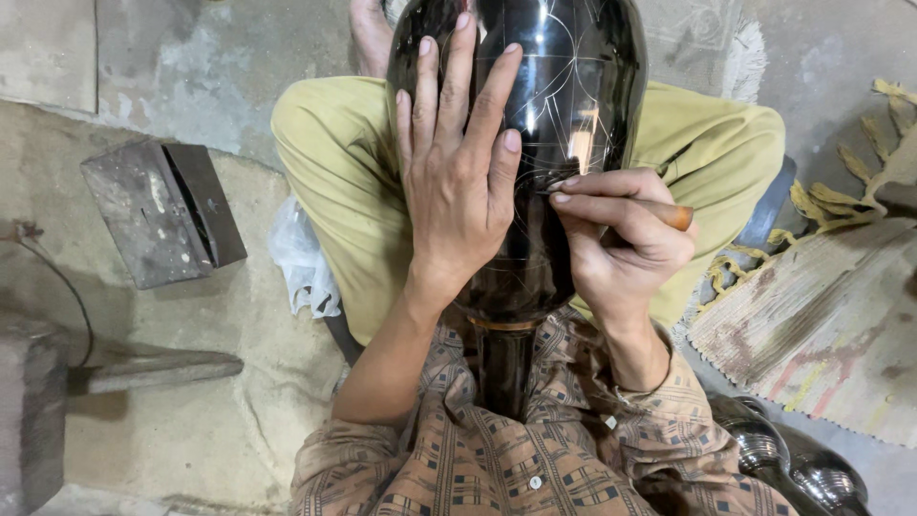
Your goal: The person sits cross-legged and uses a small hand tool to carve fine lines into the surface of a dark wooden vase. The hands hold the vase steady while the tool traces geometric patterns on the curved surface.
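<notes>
A large glossy black vase (pixel 573 86) lies across my lap, its narrow neck (pixel 503 368) pointing toward my chest. Thin scratched lines and circles cover its body. My left hand (pixel 458 172) lies flat on the vase's left side with the fingers spread upward. My right hand (pixel 616 239) pinches a small wooden-handled engraving tool (pixel 674 216), and its tip rests on the vase's surface near the middle. I sit cross-legged in olive trousers (pixel 334 172) and a brown checked shirt (pixel 535 459).
A dark metal block (pixel 162 210) lies on the concrete floor at the left. White crumpled plastic (pixel 301 258) sits by my left knee. A worn striped mat (pixel 821 325) lies at the right, and shiny dark metal vessels (pixel 793 463) stand at the lower right.
</notes>
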